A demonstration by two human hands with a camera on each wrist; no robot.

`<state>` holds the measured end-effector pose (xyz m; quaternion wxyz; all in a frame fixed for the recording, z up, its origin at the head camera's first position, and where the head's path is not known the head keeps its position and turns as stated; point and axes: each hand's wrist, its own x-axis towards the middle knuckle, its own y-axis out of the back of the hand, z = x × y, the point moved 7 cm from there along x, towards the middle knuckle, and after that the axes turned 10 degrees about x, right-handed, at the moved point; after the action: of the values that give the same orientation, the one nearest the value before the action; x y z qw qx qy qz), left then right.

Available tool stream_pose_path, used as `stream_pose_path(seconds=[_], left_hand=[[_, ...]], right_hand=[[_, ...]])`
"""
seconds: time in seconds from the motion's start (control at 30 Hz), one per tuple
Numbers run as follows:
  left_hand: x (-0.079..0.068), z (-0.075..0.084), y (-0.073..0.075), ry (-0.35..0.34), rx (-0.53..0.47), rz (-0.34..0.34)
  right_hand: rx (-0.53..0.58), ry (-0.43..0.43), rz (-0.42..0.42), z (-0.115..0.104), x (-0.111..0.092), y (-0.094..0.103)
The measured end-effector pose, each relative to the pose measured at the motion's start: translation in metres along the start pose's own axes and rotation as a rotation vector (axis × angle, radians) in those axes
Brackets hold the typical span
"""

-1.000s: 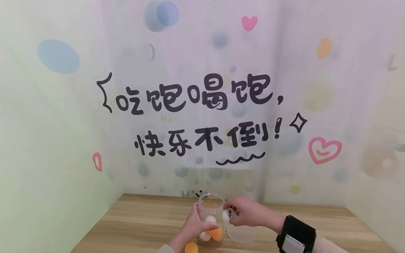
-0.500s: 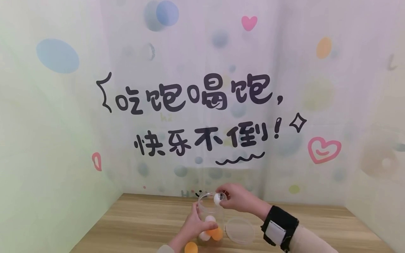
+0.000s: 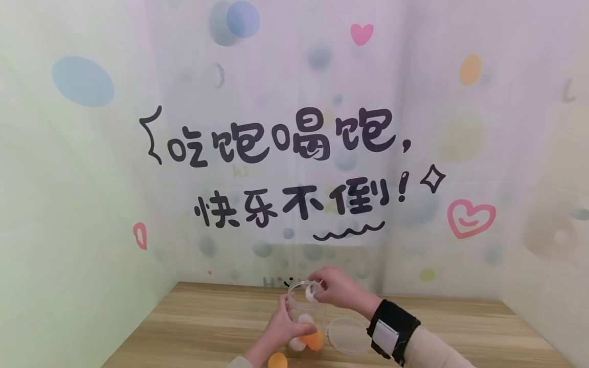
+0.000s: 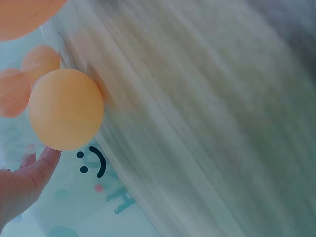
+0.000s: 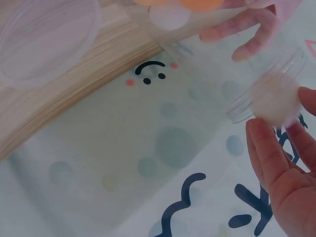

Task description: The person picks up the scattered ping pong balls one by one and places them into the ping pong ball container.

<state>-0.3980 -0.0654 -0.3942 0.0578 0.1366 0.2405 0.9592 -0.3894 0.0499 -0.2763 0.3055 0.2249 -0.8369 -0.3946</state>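
My left hand grips a clear plastic jar that stands upright on the table, thumb across its near side. White ping-pong balls and orange ping-pong balls lie in the jar's lower part. At the jar's mouth, my right hand pinches another white ping-pong ball between thumb and fingers, right at the threaded rim. Left wrist view: an orange ping-pong ball looms large, hiding part of a hand.
A round clear lid lies flat on the wooden table, right of the jar. One loose orange ball sits near the front, left of the jar. A printed curtain closes off the back.
My right hand has carried the white ball leftward and up from beside the jar to its mouth, then slightly lower into the opening. The left hand stays on the jar.
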Motion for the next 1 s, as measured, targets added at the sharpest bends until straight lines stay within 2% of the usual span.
stream_pose_path(seconds=[0.13,0.3,0.53,0.73,0.87,1.0], left_hand=[[-0.003,-0.004,-0.001,0.018,0.028,0.022],[-0.002,-0.005,0.0,-0.011,-0.002,0.029],[-0.001,-0.005,0.001,-0.035,-0.011,0.043],[-0.001,-0.002,0.0,-0.036,-0.021,0.023],[0.0,-0.001,0.0,-0.041,-0.035,0.006],[0.0,-0.002,0.0,-0.038,-0.027,0.003]], right_hand=[[0.001,-0.016,0.001,0.007,-0.002,-0.005],[0.065,-0.056,0.014,0.019,-0.006,-0.007],[0.248,-0.107,0.057,0.04,-0.015,-0.009],[0.442,-0.17,0.064,0.051,-0.024,-0.023],[0.506,-0.155,0.096,0.055,-0.026,-0.036],[0.514,-0.124,0.146,0.061,-0.028,-0.048]])
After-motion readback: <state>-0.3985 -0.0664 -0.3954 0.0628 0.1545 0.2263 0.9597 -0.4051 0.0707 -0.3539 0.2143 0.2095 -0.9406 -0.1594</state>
